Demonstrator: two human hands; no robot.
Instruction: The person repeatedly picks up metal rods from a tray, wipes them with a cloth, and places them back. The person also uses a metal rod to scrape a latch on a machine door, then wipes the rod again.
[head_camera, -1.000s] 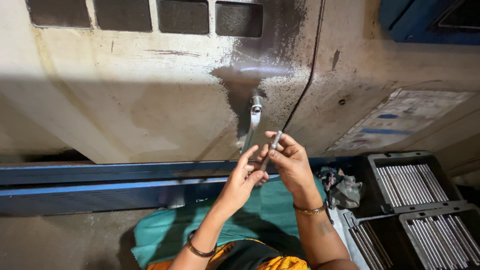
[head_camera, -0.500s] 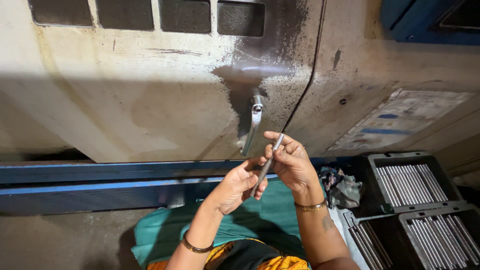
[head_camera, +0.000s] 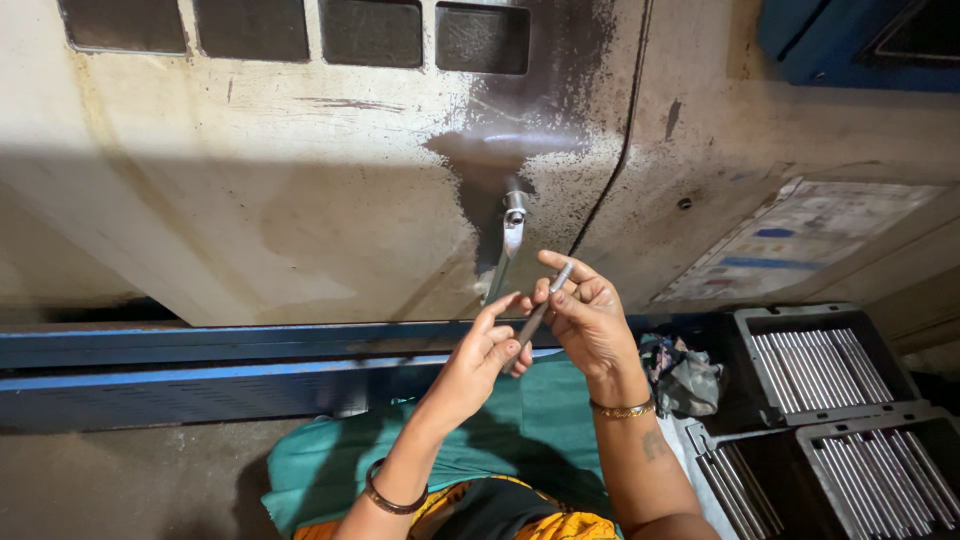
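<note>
At the middle, before the machine: both hands meet around one thin metal rod, held up clear of everything else.
Machine panel (head_camera: 250, 220): a stained, pale wall fills the left and centre; dark grilles run along its top edge.
Blue rail (head_camera: 200, 365): runs across below the panel, left to centre, with nothing resting on it that I can make out.
Green cloth (head_camera: 520, 440): lies over the lap, under both forearms.
Left hand (head_camera: 480, 355): fingers curled, thumb and forefinger pinching the lower end of the rod; a dark bangle sits on the wrist.
Rod (head_camera: 540, 312): slanted, lower end at the left hand, upper end rising to the right hand's fingertips; it touches only the hands.
Nozzle (head_camera: 513, 215): a small metal fitting on the panel, just above the hands, apart from the rod.
Right hand (head_camera: 590, 325): fingers partly spread, thumb and forefinger pinching the rod's upper end; a gold bangle on the wrist.
Rag (head_camera: 685, 375): crumpled, just right of the right wrist.
Trays (head_camera: 830, 365): grey trays at the far right hold rows of like rods, laid side by side.
Progress: one rod is out and in hand, seemingly being looked over; many lie in the trays, and I cannot tell which are finished.
</note>
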